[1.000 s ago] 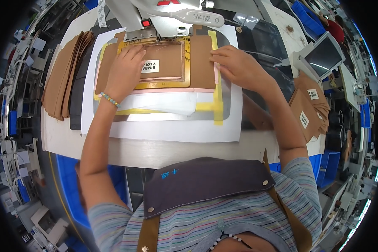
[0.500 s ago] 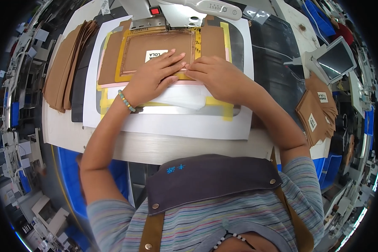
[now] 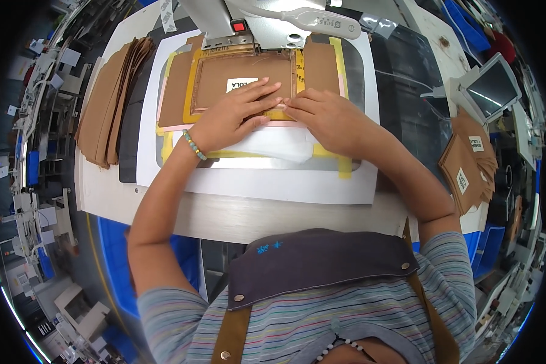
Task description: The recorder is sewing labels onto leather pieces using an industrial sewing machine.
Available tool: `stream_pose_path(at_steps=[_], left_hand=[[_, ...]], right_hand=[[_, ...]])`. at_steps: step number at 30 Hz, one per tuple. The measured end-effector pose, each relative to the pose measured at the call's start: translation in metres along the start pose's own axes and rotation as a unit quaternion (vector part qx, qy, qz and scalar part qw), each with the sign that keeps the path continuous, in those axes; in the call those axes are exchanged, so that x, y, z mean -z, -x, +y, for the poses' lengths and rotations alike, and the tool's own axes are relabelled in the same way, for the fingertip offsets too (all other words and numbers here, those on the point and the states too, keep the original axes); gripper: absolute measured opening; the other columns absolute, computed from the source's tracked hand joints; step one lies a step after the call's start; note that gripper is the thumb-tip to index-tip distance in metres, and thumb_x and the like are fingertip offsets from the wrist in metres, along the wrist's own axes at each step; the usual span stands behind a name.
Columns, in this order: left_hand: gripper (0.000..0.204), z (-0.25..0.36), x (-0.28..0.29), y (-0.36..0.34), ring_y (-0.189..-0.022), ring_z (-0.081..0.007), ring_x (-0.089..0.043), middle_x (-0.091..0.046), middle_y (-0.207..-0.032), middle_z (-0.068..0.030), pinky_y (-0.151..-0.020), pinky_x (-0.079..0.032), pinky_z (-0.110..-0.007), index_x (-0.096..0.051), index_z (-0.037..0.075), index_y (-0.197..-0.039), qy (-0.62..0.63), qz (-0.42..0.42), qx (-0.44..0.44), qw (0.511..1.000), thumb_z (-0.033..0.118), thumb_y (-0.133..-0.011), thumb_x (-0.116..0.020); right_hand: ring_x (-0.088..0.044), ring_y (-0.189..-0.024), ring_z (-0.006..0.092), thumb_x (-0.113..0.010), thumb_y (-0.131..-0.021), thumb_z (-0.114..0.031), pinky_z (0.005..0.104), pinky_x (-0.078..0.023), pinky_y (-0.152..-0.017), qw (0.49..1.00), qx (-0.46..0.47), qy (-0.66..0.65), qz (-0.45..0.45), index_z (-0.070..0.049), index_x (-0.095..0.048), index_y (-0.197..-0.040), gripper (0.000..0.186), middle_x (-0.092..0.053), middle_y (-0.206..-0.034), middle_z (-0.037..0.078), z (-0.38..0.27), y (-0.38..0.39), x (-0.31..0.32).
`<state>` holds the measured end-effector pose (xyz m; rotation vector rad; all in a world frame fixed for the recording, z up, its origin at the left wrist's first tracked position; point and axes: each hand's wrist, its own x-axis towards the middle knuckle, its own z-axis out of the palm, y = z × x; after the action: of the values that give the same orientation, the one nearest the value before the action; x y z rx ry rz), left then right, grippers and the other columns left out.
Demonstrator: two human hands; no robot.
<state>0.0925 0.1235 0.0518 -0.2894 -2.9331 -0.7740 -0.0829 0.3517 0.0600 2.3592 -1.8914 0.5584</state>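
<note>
My left hand (image 3: 239,118) lies flat, fingers spread, over the lower part of a brown fabric piece (image 3: 242,67) and partly covers its white label (image 3: 233,85). A yellow-edged rectangular clamp frame (image 3: 196,85) surrounds that area of the fabric, under the head of a white sewing machine (image 3: 270,27). The fingers of my right hand (image 3: 333,121) reach out to the frame's lower right corner and rest there; its thumb is mostly hidden. Both hands' fingertips nearly meet. Beneath is a white template sheet (image 3: 273,185) with yellow tape strips.
Brown fabric pieces (image 3: 106,106) lie stacked at the left. Labelled brown pieces (image 3: 461,173) are piled at the right, below a small screen (image 3: 491,85). A blue bin (image 3: 118,258) stands below the table's front edge (image 3: 224,218).
The whole view has shifted, so everything sits slightly farther right and lower. Both hands keep nearly the same place on the fabric and frame.
</note>
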Motion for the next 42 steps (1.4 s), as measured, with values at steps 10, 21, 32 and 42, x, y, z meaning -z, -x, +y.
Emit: stream_pose_path(at_steps=[10,21,32,42], left_hand=[[0.045,-0.013,0.003,-0.011,-0.157,-0.0316,-0.041,-0.052,-0.165,-0.0081,-0.128,-0.034,-0.047,-0.065,0.013,-0.149,-0.035,0.002,-0.01,0.999,0.022,-0.106,-0.063],[0.043,-0.037,0.002,-0.034,-0.155,-0.0319,-0.043,-0.056,-0.162,-0.0061,-0.127,-0.035,-0.048,-0.067,0.014,-0.147,-0.085,0.043,-0.008,0.995,0.026,-0.106,-0.065],[0.039,-0.056,0.005,-0.056,-0.125,-0.0344,-0.065,-0.067,-0.146,-0.012,-0.112,-0.051,-0.043,-0.07,0.016,-0.143,-0.091,0.07,0.033,0.993,0.028,-0.107,-0.062],[0.033,-0.073,0.022,-0.04,-0.112,-0.0324,-0.07,-0.072,-0.13,-0.0153,-0.098,-0.055,-0.039,-0.074,0.008,-0.135,-0.013,0.074,0.186,0.98,0.016,-0.107,-0.058]], right_hand=[[-0.062,-0.123,0.0288,-0.064,-0.089,0.003,0.038,-0.051,-0.109,0.999,-0.031,0.007,-0.044,0.002,-0.067,-0.136,0.047,-0.07,-0.132,0.012,0.007,-0.007,0.002],[-0.061,-0.127,0.0271,-0.067,-0.091,0.0,0.037,-0.051,-0.11,0.996,-0.035,0.078,-0.023,0.002,-0.066,-0.14,0.049,-0.069,-0.139,0.01,0.029,-0.016,-0.01],[-0.054,-0.142,0.0309,-0.067,-0.102,-0.021,0.0467,-0.041,-0.118,0.994,-0.094,0.001,0.064,-0.006,-0.072,-0.132,0.034,-0.06,-0.152,0.015,0.051,0.011,0.009],[-0.045,-0.148,0.0342,-0.064,-0.103,-0.02,0.0477,-0.035,-0.123,0.983,-0.167,0.01,0.07,-0.005,-0.072,-0.131,0.033,-0.053,-0.159,0.015,0.066,0.021,0.007]])
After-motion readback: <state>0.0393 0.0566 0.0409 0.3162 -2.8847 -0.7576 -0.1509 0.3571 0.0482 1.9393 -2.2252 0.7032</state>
